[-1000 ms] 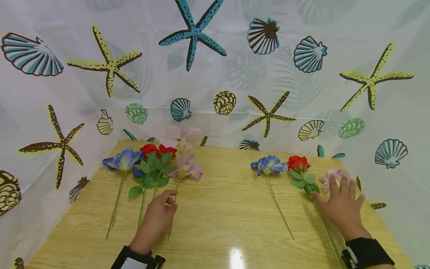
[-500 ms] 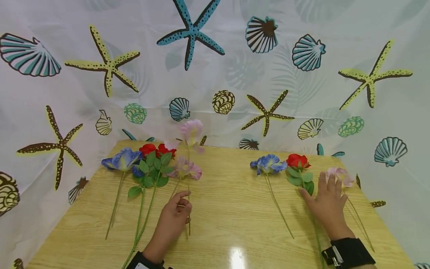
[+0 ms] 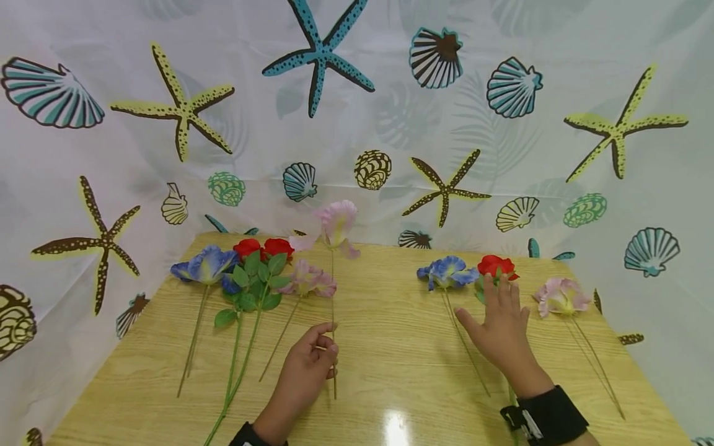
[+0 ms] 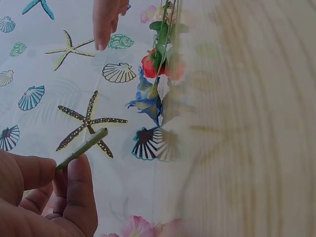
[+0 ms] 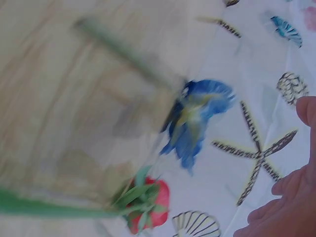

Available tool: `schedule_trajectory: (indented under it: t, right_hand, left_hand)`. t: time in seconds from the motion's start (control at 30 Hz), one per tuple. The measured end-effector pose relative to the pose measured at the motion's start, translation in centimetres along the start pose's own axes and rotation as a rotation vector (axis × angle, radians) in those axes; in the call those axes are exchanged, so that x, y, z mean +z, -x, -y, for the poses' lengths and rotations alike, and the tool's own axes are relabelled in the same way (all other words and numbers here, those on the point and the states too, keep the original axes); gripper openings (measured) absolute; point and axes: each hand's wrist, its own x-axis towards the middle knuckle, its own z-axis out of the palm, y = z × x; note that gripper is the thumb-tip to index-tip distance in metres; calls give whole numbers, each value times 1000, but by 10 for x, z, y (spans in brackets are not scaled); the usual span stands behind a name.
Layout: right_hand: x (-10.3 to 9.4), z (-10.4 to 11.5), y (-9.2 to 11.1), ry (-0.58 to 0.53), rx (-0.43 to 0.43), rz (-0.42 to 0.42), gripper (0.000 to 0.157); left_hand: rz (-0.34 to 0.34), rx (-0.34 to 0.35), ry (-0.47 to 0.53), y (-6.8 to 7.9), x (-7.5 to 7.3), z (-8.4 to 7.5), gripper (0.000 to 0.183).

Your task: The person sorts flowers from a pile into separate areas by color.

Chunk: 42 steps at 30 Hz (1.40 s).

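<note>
Partly visible — rose behind right hand

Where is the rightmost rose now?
In the head view, the rose is at right, between a blue flower and a pink flower, partly behind the right hand.

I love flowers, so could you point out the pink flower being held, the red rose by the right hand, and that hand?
Held pink flower (image 3: 338,223): head view, on its bloom.
Red rose (image 3: 498,264): head view, on its petals.
Right hand (image 3: 500,326): head view, on its back.
</note>
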Motion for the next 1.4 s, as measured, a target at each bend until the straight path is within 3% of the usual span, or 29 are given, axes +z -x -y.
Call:
schedule_trajectory:
  t: [0.37, 0.67, 0.8, 1.07, 1.4]
  right_hand:
    - [-1, 48, -3, -107, -55, 47, 92]
    - [15, 77, 0, -257, -98, 90, 85]
    - [21, 91, 5, -341, -131, 57, 75]
    - [29, 126, 12, -642, -133, 30, 45]
    - [24, 147, 23, -774, -61, 35, 35]
  left_hand:
    - [37, 47, 46, 3, 18, -2, 35]
    - [63, 56, 46, 6, 31, -8, 31]
    - [71, 57, 41, 6, 35, -11, 28]
    - [127, 37, 65, 12, 45, -17, 26]
    - [175, 39, 24, 16, 55, -14, 22]
